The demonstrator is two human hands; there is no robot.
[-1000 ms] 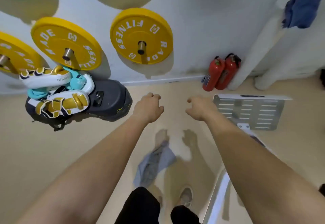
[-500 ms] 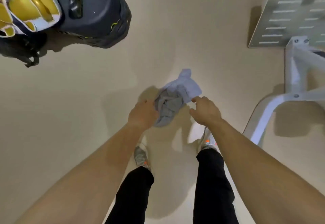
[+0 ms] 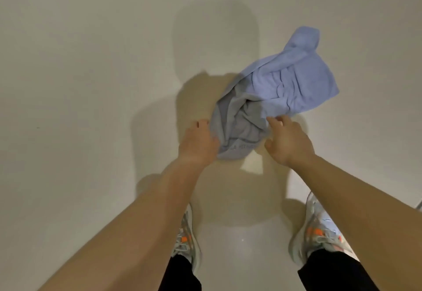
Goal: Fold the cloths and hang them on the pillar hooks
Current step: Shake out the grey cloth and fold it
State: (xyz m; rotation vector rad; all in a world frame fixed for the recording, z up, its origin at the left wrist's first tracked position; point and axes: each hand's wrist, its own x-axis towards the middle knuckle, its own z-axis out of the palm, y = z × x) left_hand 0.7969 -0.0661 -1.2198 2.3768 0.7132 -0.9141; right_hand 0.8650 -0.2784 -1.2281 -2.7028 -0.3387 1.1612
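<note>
Since the cloth [image 3: 285,80] lies crumpled on the floor [image 3: 91,85] just ahead of the person's feet, the step in hand looks like picking it up and opening it out before any fold can be made. The left grip [image 3: 198,141] is at the cloth's near-left edge with its fingers curled in against the fabric, and I judge it to be grasping that edge. The right grip [image 3: 287,140] is released, its fingers spread and their tips just touching the near-right edge, holding nothing yet.

To do this well, each grip should find a true corner or the hemmed band with the printed lettering, not a bunched handful. The right one needs to pinch a single layer. With both corners held, lifting the cloth and giving it a shake would let the wrinkles drop out, so that the edges can be matched for a square fold.

Much here is uncertain. The left fingertips are hidden behind the fabric, so how much of it they hold cannot be seen. The lettering is too blurred to read. The cloth's real outline is lost in its own folds, and its far end is rolled over. Neither the pillar, its hooks, nor any other cloths are in view.
</note>
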